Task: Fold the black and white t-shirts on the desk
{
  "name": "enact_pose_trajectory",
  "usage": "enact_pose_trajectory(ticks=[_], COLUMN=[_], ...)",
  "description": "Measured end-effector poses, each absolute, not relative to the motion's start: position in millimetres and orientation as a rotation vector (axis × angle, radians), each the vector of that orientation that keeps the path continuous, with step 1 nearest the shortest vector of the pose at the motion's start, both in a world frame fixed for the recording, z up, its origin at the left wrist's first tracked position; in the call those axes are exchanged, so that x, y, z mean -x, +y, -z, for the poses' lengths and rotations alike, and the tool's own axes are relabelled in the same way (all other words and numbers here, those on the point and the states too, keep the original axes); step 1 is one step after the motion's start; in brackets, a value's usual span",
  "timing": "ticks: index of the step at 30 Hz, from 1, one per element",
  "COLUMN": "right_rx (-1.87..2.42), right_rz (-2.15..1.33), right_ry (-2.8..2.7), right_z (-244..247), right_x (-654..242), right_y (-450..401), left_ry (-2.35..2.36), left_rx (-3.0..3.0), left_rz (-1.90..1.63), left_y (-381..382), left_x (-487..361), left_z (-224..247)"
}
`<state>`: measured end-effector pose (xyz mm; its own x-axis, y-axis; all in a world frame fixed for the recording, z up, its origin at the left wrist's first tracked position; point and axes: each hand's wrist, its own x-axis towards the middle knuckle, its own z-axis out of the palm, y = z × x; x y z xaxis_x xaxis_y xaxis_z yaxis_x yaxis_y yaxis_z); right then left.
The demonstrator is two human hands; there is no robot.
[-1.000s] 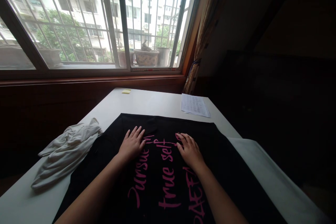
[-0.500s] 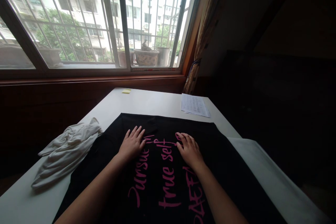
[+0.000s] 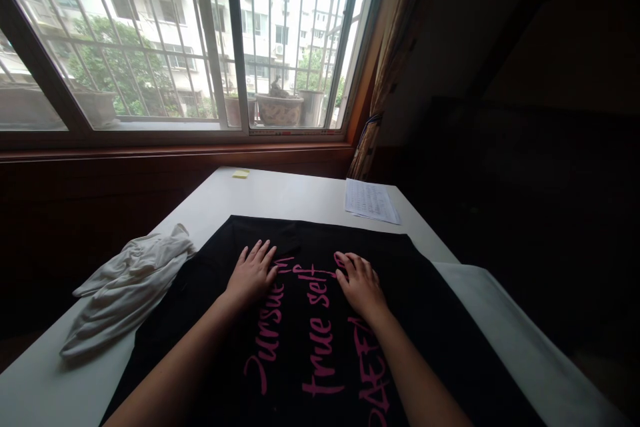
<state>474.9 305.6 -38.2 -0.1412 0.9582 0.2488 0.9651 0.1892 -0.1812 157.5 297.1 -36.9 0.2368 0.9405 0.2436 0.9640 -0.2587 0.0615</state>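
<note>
A black garment with pink handwritten-style lettering lies spread flat in front of me; its near end runs out of view. My left hand rests palm down on its left side, fingers spread, at the end of the word "Pursue". On the right, my right hand lies palm down over the lettering, fingers slightly bent and loosely apart. Both hands press on the cloth and hold nothing. Part of the print is hidden under the right hand and forearm.
Under the garment is a white table. A crumpled white cloth lies at its left edge. Written paper sheets and a yellow sticky note are at the far end, below a barred window. Pale fabric lies at the right edge.
</note>
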Motion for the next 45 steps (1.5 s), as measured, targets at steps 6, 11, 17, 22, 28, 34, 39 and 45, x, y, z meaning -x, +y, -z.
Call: enact_pose_trajectory(ticks=[6, 11, 17, 22, 28, 34, 39, 45], right_rx=[1.835, 1.825, 1.844, 1.843, 1.862, 1.877, 1.894, 1.918], right_rz=[0.033, 0.052, 0.038, 0.036, 0.032, 0.014, 0.028, 0.02], right_ry=[-2.159, -2.17, -2.138, -2.161, -2.145, -2.152, -2.144, -2.128], right_z=[36.3, 37.1, 38.3, 35.8, 34.3, 30.7, 31.8, 31.9], right_x=[-472.9, -473.6, -473.0, -473.1, -471.9, -470.9, -470.7, -470.0], right_y=[306.5, 306.7, 306.4, 307.1, 306.9, 307.8, 309.5, 312.1], left_ry=[-1.842, -1.856, -1.861, -1.866, -1.86, -1.863, -1.862, -1.851], left_rx=[2.394, 2.39, 2.395, 2.397, 2.394, 2.397, 2.392, 2.37], left_rz=[0.348, 0.352, 0.353, 0.34, 0.357, 0.354, 0.329, 0.324], left_y=[296.5, 297.7, 297.8, 297.4, 298.3, 298.9, 297.9, 296.8], left_x=[-157.8, -158.1, -157.9, -158.5, -157.5, -157.2, -158.3, -158.5], left_z=[36.6, 37.8, 37.6, 36.2, 38.4, 39.1, 37.1, 36.8])
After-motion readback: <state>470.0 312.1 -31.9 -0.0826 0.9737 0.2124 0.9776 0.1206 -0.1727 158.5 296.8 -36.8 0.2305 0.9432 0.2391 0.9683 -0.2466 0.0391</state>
